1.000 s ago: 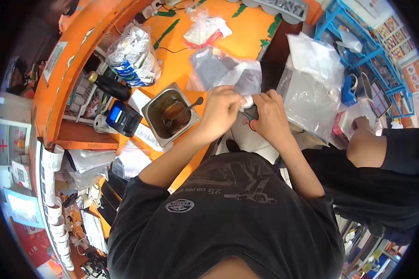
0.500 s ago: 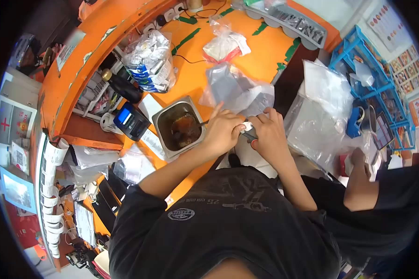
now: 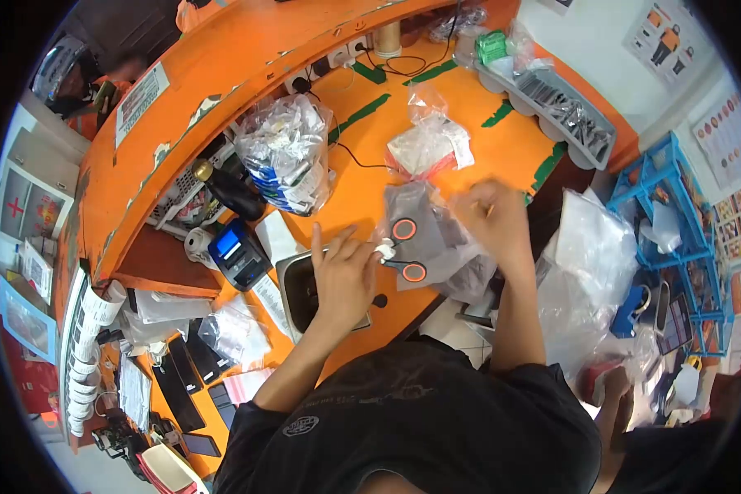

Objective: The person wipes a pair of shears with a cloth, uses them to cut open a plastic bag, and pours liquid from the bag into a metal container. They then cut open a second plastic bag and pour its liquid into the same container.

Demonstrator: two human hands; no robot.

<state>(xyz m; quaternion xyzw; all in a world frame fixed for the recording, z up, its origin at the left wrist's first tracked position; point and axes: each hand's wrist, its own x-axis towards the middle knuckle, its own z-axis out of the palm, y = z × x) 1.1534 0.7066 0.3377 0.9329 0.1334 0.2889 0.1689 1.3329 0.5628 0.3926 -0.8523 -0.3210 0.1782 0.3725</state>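
Note:
My left hand (image 3: 343, 276) grips scissors (image 3: 398, 264) near the pivot, with a white crumpled tissue (image 3: 384, 249) around their blade end. The scissors' dark handles with orange-lined rings are spread apart and point to the right. My right hand (image 3: 496, 221) is raised to the right of them, blurred, with curled fingers. What it holds, if anything, I cannot tell. Grey plastic bags (image 3: 420, 206) lie beneath the scissors and beside the right hand. Under my left hand stands a metal container (image 3: 292, 288), partly hidden by the hand and forearm.
A bag of white-and-blue packets (image 3: 284, 160) and a tied bag with contents (image 3: 428, 148) sit on the orange counter (image 3: 358, 185). A card terminal (image 3: 237, 253) stands at left, clear plastic sheets (image 3: 589, 255) at right. A co-worker's hand (image 3: 616, 391) is at lower right.
My right hand has come off the scissors and moved up and right. The scissors now show with open handles in my left hand. The view has shifted, and my left hand now covers the container.

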